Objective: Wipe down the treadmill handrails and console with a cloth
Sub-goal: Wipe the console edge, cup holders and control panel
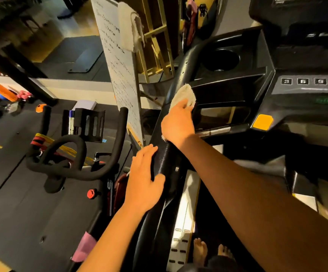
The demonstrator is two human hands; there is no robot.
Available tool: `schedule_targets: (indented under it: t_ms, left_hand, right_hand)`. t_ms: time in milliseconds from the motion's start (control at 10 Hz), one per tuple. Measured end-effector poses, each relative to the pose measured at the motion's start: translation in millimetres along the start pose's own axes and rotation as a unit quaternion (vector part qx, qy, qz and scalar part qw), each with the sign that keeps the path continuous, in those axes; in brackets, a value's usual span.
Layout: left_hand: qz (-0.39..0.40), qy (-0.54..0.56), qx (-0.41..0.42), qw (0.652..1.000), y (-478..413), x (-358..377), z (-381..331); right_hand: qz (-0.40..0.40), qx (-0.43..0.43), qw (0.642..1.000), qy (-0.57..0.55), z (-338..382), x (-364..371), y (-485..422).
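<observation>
Head view: looking down along the left side of the treadmill.
Right hand [177,122]: reached forward across the body, palm down, fingers curled over the cream-white terry cloth [184,94] and holding it against the rail.
Cloth position: bunched under and ahead of the right fingers, on the upper bend of the black padded treadmill handrail [164,156], just beside the console's dark side recess. A frayed corner showed at the heel of the hand.
Left hand [143,179]: lower on the same handrail, fingers nearly straight and laid along its outer side, thumb resting across the top. It held nothing.
Gap between hands: a short bare stretch of rail.
Console: black plastic treadmill console [265,55] sat at upper right, with a row of square number keys [312,81] reading 3, 6, 9, 12.
Console fittings: a round black cup holder [221,59] lay above the cloth; a yellow-orange angular button [262,122] lay to its right.
Deck: a silver slotted side strip [184,213] ran below the rail, with the person's bare feet [200,252] beside it.
Left of treadmill: a black exercise bike handlebar [76,154] stood close by.
Behind the bike: a white handwritten board [120,65] leaned on a wooden easel frame [157,46], a pale towel [129,26] draped over its top.
Far left floor: an orange foam roller [5,92] lay among small items too blurred to identify.
</observation>
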State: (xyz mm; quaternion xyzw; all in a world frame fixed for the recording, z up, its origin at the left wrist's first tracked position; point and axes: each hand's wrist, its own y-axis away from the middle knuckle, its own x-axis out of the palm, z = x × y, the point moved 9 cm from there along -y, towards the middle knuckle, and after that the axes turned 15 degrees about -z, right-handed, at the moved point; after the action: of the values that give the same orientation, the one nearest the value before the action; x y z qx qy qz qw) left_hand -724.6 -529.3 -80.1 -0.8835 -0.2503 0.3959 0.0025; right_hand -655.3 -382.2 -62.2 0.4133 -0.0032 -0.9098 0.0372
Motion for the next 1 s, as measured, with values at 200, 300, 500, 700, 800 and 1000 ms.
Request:
schedule_targets:
  t_ms: [200, 300, 500, 700, 800, 1000]
  left_hand:
    - [-0.023, 0.031, -0.017, 0.999, -28.8, 10.3, -20.0]
    - [-0.032, 0.007, -0.001, 0.999, -27.3, 13.4, -19.3]
    - [-0.018, -0.005, 0.009, 1.000, -28.7, 16.1, -20.7]
    - [-0.025, -0.010, -0.004, 1.000, -31.1, 20.3, -0.1]
    - [-0.027, -0.020, -0.018, 0.999, -33.2, 22.8, 6.2]
    - [-0.036, -0.042, 0.033, 0.998, -30.2, 16.7, -12.7]
  right_hand:
    - [0.057, -0.005, 0.998, -0.002, 0.1, 10.0, 24.3]
    - [0.051, -0.125, 0.960, 0.247, 5.4, 5.8, -10.8]
    - [-0.009, -0.119, 0.974, 0.195, 4.7, -15.1, -33.8]
    - [0.066, -0.195, 0.944, 0.258, -2.2, 5.8, 19.0]
    - [0.052, -0.186, 0.952, 0.238, 1.6, 1.0, 29.4]
    - [-0.034, -0.155, 0.954, 0.255, -11.1, -30.2, -0.7]
